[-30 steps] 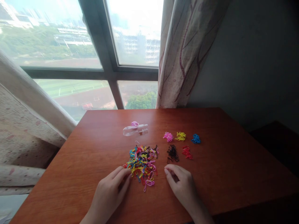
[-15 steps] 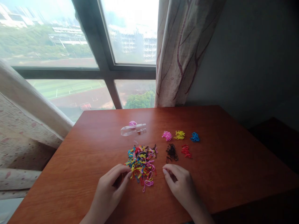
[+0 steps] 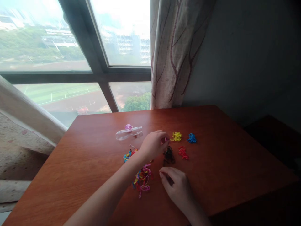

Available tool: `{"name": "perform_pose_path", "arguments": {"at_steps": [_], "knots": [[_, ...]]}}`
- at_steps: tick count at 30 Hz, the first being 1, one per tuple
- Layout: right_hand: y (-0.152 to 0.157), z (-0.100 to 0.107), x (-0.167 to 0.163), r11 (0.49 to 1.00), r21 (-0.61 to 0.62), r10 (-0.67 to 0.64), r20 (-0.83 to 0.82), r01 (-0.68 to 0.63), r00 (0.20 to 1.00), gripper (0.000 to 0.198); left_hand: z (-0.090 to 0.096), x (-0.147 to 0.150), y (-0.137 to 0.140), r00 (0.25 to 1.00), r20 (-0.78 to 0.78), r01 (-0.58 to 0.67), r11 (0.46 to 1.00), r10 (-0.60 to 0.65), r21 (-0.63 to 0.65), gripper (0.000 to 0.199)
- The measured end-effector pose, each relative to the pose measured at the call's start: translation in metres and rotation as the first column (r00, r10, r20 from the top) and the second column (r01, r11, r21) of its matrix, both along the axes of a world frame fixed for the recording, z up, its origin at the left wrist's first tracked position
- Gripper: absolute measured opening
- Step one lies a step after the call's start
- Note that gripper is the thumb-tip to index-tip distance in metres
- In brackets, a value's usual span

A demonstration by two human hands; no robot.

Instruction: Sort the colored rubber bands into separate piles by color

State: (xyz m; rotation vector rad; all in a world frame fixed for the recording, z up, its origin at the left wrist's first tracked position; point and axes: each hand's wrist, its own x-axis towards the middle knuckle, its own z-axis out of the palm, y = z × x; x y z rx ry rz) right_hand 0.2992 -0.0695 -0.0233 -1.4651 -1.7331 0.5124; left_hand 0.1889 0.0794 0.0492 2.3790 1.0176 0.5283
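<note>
My left hand (image 3: 154,142) reaches across the mixed heap of coloured rubber bands (image 3: 143,179), its fingers pinched. A thin yellow rubber band (image 3: 171,139) shows at its fingertips, beside the small yellow pile (image 3: 176,136). The pink pile is mostly hidden behind those fingers. Just below the hand lies the black pile (image 3: 168,155). My right hand (image 3: 175,182) rests near the table's front, right of the heap, thumb and forefinger pressed together; whatever they hold is too small to make out.
Red (image 3: 183,153) and blue (image 3: 192,138) rubber band piles lie to the right. A clear plastic container (image 3: 129,133) with something pink on it lies at the back of the wooden table (image 3: 225,163). Behind are a window and a curtain (image 3: 174,56).
My left hand has moved from the heap's left edge, up and right, to beside the yellow pile. My right hand has kept its place and pinch. The view has shifted slightly.
</note>
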Motion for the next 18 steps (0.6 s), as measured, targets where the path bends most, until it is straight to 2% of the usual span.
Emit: {"name": "perform_pose_path", "arguments": {"at_steps": [4, 10, 14, 18], "knots": [[-0.001, 0.003, -0.001, 1.0, -0.006, -0.005, -0.01, 0.005, 1.0, 0.017, 0.0, 0.037, 0.023, 0.999, -0.021, 0.027, 1.0, -0.027, -0.016, 0.029], [0.001, 0.005, -0.002, 1.0, 0.007, -0.018, -0.013, 0.018, 1.0, 0.018, 0.003, 0.061, 0.027, 0.999, -0.018, 0.046, 0.999, -0.047, -0.028, 0.03], [0.001, 0.003, -0.001, 0.999, 0.032, -0.021, 0.008, 0.02, 1.0, 0.018, 0.001, 0.053, 0.026, 0.999, 0.003, 0.054, 0.998, -0.054, -0.027, 0.031], [0.0, 0.003, -0.001, 0.999, 0.025, -0.02, 0.025, 0.02, 0.999, 0.018, 0.004, 0.019, 0.02, 0.997, 0.052, 0.061, 0.998, -0.061, -0.002, 0.016]]}}
